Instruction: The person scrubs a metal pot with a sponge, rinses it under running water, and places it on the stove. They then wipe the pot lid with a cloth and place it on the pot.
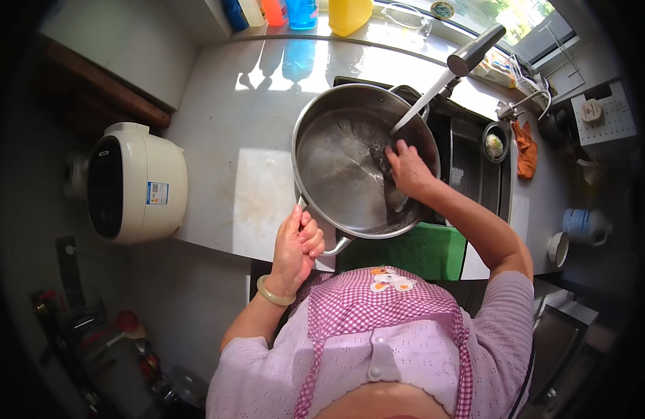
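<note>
A large stainless steel pot (pixel 301 157) is tilted over the edge of the black sink (pixel 503 194), with water inside. From the tap (pixel 477 50) a stream of water runs into the pot's right side. My left hand (pixel 299 243) is closed around the pot's side handle (pixel 335 247) at the lower left. Inside the pot, beneath the stream, my right hand (pixel 409 170) has its fingers apart, near the water and the right wall. Whether its fingertips touch the metal cannot be told.
A cream rice cooker (pixel 154 178) stands left on the white counter (pixel 212 136). A green cloth (pixel 406 251) lies at the front edge. Right of the sink are a small strainer bowl (pixel 494 144), an orange cloth (pixel 525 152) and a white cup (pixel 558 249). Several bottles line the windowsill.
</note>
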`<state>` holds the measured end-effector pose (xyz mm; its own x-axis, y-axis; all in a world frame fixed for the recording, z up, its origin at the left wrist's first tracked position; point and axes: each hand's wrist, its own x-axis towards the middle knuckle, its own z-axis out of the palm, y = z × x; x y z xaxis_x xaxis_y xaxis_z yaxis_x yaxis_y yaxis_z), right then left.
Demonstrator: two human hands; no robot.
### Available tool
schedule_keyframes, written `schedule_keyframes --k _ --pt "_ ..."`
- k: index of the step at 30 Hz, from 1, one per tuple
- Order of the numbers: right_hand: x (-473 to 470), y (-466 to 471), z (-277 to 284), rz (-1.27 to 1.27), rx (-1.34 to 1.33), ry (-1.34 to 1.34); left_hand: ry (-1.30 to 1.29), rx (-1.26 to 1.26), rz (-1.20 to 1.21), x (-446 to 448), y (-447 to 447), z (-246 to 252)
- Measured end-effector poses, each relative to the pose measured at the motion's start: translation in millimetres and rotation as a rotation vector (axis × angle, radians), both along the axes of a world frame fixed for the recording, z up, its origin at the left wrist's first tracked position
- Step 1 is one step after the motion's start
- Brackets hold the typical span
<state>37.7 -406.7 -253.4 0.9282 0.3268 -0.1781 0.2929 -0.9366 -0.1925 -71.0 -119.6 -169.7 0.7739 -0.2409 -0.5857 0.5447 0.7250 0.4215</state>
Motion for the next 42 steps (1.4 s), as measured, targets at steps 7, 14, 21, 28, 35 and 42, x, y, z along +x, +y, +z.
schedule_keyframes --k 7,14,21,28,35,42 --pt "16 131 5 0.509 0.582 -0.267 0.011 0.043 0.017 -2 4 -5" --pt "85 50 -1 0.159 0.025 -0.299 0.035 0.015 0.055 -8 11 -22" --pt "-31 19 31 0.202 0.185 0.231 0.042 -0.007 0.047 -3 -1 -8" --pt "48 135 -3 0.403 0.661 -0.249 0.01 0.023 0.054 -3 9 -16" --pt "52 -8 -50 0.03 0.171 -0.496 0.007 -0.003 0.043 -4 2 -14" --pt "-47 41 37 0.271 0.282 0.508 0.017 0.024 0.047 -3 -1 -10"
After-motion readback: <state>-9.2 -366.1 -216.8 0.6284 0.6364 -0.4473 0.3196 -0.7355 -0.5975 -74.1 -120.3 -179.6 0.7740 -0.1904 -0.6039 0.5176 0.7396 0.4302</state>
